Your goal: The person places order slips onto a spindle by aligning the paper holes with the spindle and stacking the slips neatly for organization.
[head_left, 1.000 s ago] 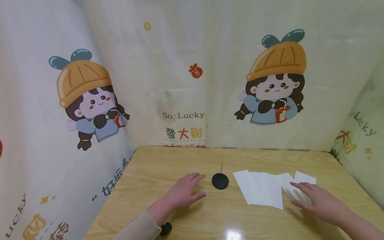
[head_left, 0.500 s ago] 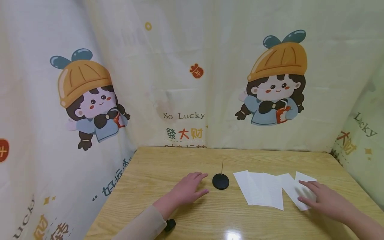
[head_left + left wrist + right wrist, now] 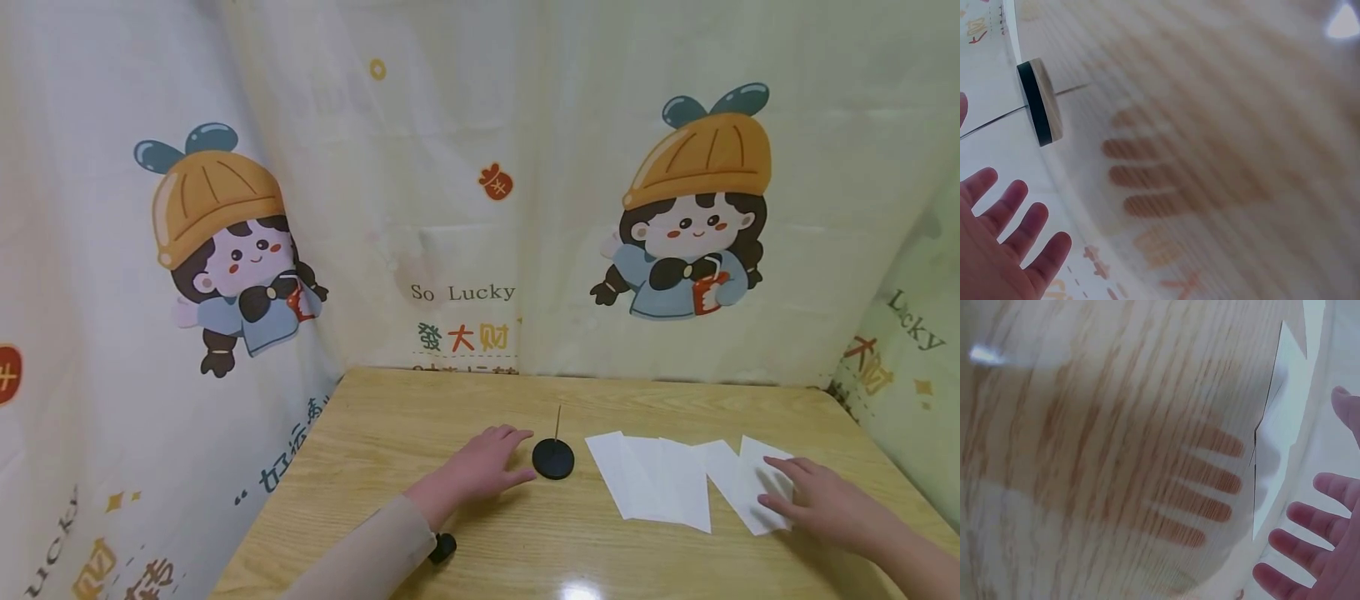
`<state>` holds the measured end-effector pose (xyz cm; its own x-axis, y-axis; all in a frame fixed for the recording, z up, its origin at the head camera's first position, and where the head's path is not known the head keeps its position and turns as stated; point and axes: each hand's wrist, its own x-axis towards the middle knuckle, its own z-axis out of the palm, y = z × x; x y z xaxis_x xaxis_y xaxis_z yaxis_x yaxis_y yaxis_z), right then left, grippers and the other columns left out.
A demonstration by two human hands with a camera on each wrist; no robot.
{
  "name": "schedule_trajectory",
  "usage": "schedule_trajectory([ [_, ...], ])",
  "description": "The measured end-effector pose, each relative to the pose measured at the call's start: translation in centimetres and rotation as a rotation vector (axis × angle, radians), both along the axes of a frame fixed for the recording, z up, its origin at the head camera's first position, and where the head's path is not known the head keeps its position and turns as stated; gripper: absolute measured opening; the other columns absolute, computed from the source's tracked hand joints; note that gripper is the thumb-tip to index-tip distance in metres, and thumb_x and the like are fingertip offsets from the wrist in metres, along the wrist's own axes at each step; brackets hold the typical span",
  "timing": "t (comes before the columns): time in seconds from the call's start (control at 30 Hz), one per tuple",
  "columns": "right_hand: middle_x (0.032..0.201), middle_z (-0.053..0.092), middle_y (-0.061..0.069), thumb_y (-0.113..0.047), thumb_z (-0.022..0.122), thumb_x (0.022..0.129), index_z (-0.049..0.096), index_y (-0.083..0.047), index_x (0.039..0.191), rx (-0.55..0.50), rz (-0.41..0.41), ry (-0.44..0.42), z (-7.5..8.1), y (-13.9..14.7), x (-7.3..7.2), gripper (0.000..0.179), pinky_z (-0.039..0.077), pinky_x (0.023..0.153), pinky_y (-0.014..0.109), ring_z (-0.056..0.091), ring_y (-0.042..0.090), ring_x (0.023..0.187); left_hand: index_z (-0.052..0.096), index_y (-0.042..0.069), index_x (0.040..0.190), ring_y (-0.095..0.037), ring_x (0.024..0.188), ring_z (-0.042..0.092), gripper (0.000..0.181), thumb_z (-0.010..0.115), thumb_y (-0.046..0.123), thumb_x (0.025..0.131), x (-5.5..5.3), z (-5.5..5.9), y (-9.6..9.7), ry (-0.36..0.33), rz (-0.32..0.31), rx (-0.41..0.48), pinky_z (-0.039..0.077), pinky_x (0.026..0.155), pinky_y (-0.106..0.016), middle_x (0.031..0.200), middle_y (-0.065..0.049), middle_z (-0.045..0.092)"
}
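A round black base [image 3: 553, 460] with a thin upright spike [image 3: 558, 421] stands on the table. My left hand [image 3: 487, 463] is just left of it, fingers spread and thumb apart, holding nothing. In the left wrist view the base [image 3: 1039, 103] is seen edge-on beyond the fingers [image 3: 1032, 219]. Several white paper sheets [image 3: 660, 479] lie overlapping to the right of the base. My right hand [image 3: 825, 507] is at the rightmost sheet [image 3: 765, 479], its thumb and fingertips overlapping that sheet. In the right wrist view its fingers [image 3: 1310, 553] are parted and grip nothing.
The wooden table [image 3: 420, 408] has a glossy top that reflects both hands and a light. A printed curtain [image 3: 450, 208] surrounds its back and sides. A small black object [image 3: 444, 547] shows beneath the left sleeve [image 3: 375, 546].
My left hand has moved right, closer to the black base. My right hand has drifted right, uncovering more of the rightmost sheets. The head view has tilted slightly; the papers and base stay put.
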<state>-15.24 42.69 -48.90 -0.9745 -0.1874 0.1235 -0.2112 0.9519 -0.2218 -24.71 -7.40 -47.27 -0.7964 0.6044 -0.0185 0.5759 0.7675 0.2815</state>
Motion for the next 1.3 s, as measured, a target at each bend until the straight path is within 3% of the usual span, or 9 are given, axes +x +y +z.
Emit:
schedule_trajectory([
  [0.33,0.116,0.055,0.038,-0.041,0.072,0.09,0.055,0.013,0.126,0.031,-0.017,-0.008,-0.1,1.1,-0.8,0.067,0.044,0.084,0.065,0.053,0.058,0.105,0.042,0.026,0.15,-0.021,0.135,0.042,0.069,0.054,0.064,0.093,-1.3,-0.5,1.7,-0.02,0.008,-0.044,0.036,0.109,-0.043,0.147,0.001,0.046],
  [0.67,0.116,0.052,0.042,-0.04,0.069,0.092,0.053,0.017,0.127,-0.002,-0.028,-0.022,-0.3,2.6,-2.0,0.068,0.042,0.084,0.067,0.051,0.061,0.105,0.046,0.025,0.148,-0.023,0.136,0.042,0.069,0.056,0.064,0.092,-2.4,-0.6,2.6,-0.055,0.036,-0.063,0.036,0.109,-0.043,0.147,-0.001,0.047],
  [1.03,0.114,0.048,0.047,-0.04,0.063,0.096,0.05,0.021,0.124,0.005,-0.068,-0.073,-0.3,3.4,-2.6,0.068,0.041,0.083,0.069,0.049,0.065,0.102,0.05,0.025,0.144,-0.023,0.132,0.046,0.07,0.059,0.066,0.088,-2.7,-1.2,3.2,-0.053,0.05,-0.111,0.04,0.106,-0.041,0.143,-0.001,0.05],
  [1.3,0.108,0.053,0.045,-0.045,0.064,0.094,0.055,0.02,0.117,0.083,-0.082,-0.069,-0.5,3.8,-3.6,0.07,0.043,0.084,0.066,0.052,0.062,0.099,0.05,0.023,0.145,-0.023,0.132,0.045,0.07,0.061,0.064,0.089,-2.6,-0.8,3.7,-0.053,0.026,-0.124,0.038,0.107,-0.04,0.143,0.0,0.05],
])
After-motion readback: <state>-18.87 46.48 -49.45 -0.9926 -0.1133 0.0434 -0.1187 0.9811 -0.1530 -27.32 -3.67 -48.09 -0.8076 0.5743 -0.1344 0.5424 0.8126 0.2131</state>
